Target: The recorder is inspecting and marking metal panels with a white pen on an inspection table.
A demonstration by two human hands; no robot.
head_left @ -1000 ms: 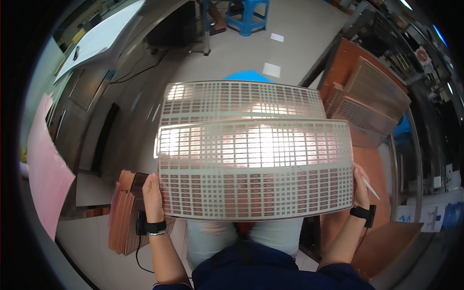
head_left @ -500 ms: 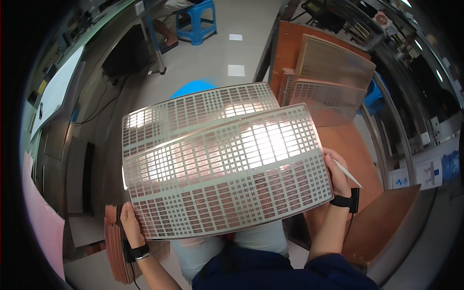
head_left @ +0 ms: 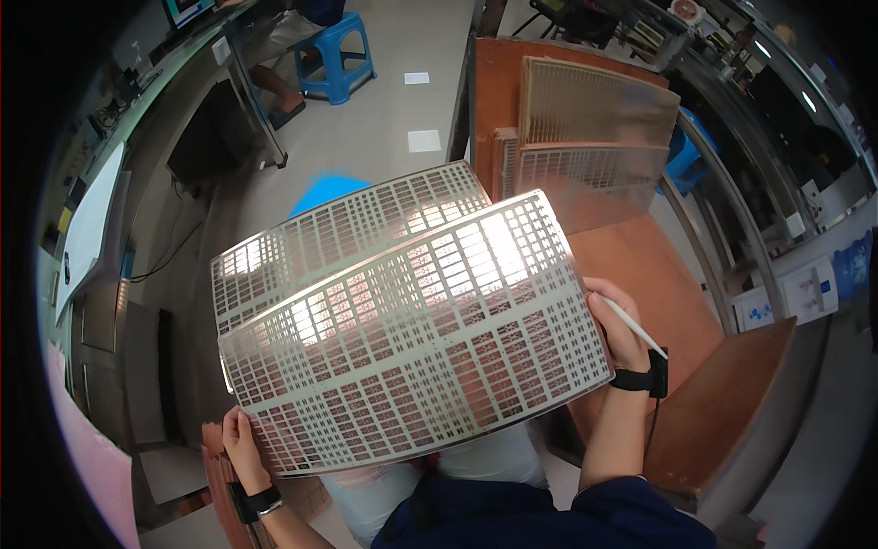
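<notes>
A large thin circuit board panel [head_left: 412, 366] with a grid of pale green and copper patterns is held tilted in front of me. My left hand [head_left: 245, 450] grips its lower left corner, fingers closed on the edge. On the right edge my right hand [head_left: 622, 334] is closed too, with a slim white pen-like tool [head_left: 638, 331] tucked in the same hand. Bright glare covers the panel's upper part. Behind its upper edge shows a second similar panel [head_left: 338, 215], partly covered; what supports it is hidden.
More panels [head_left: 594, 101] lean against an orange-brown board [head_left: 498, 69] on a rack at the right. A stack of copper-coloured sheets [head_left: 219, 467] stands beside my left wrist. Blue stools [head_left: 338, 59] stand farther off, one under a seated person [head_left: 283, 46]. A bench runs along the left.
The front panel has tilted, its left end dropping relative to its right, and both hands moved with it. The whole view has shifted somewhat. My grips look the same.
</notes>
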